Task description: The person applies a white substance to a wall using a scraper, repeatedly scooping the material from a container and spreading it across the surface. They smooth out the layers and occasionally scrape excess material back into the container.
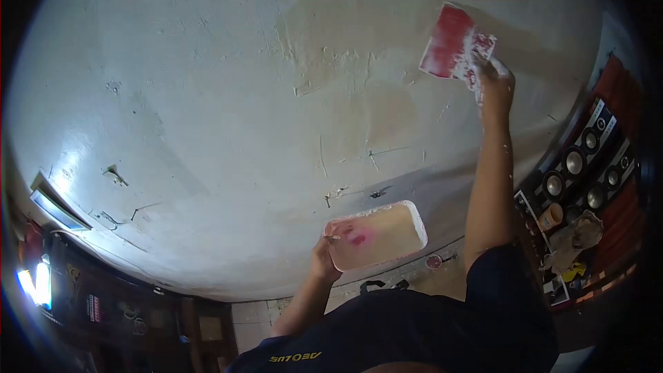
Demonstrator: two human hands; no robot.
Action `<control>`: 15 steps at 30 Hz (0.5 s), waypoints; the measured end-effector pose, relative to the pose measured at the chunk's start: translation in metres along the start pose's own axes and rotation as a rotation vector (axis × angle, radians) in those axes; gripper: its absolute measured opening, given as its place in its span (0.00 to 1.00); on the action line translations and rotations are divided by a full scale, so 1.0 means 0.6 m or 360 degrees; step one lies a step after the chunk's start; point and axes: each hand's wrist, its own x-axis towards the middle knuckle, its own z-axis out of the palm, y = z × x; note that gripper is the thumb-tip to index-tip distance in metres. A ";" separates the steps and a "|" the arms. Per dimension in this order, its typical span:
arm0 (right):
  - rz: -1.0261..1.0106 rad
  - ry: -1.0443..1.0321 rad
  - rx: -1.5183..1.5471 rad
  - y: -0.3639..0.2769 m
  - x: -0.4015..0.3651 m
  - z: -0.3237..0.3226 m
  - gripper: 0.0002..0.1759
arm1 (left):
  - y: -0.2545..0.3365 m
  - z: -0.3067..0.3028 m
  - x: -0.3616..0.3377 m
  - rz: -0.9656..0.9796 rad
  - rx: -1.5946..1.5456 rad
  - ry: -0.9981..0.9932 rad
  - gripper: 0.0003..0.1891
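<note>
In my right hand is a red putty spreader, a flat blade smeared with white putty. I hold it high at the upper right, against or very near the pale wall; any small gap cannot be judged. White putty also coats the fingers of that hand. Lower down, my left hand grips the left end of a shallow rectangular tub with white residue on its rim. Pink-red smears mark the tub's left part. Its other fingers are hidden under the tub.
Ridges, scratches and darker patches cover the wall, with nails or hooks sticking out. Tower speakers and an orange cup stand at the right. A lit lamp and a framed panel are at the left.
</note>
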 end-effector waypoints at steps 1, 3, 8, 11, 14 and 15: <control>0.0053 0.0030 0.0227 -0.009 -0.006 -0.020 0.14 | 0.002 0.002 -0.003 0.0001 -0.0006 0.0002 0.26; 0.0010 0.0042 0.0228 -0.035 -0.025 -0.016 0.14 | 0.005 0.017 -0.003 0.0032 0.0233 -0.0024 0.26; -0.0461 -0.0515 -0.0178 -0.069 -0.094 0.182 0.10 | 0.003 0.050 -0.003 -0.0037 0.0135 -0.0010 0.25; -0.0715 -0.0630 -0.0326 -0.119 -0.118 0.262 0.09 | -0.005 0.056 -0.001 0.0018 0.0158 -0.0047 0.25; -0.0422 -0.0340 -0.0542 -0.051 -0.074 0.211 0.11 | -0.004 0.054 -0.010 0.0115 0.0501 -0.0096 0.24; -0.0474 -0.0309 -0.0630 -0.022 -0.053 0.155 0.09 | -0.004 0.049 -0.015 0.0208 0.0775 -0.0093 0.24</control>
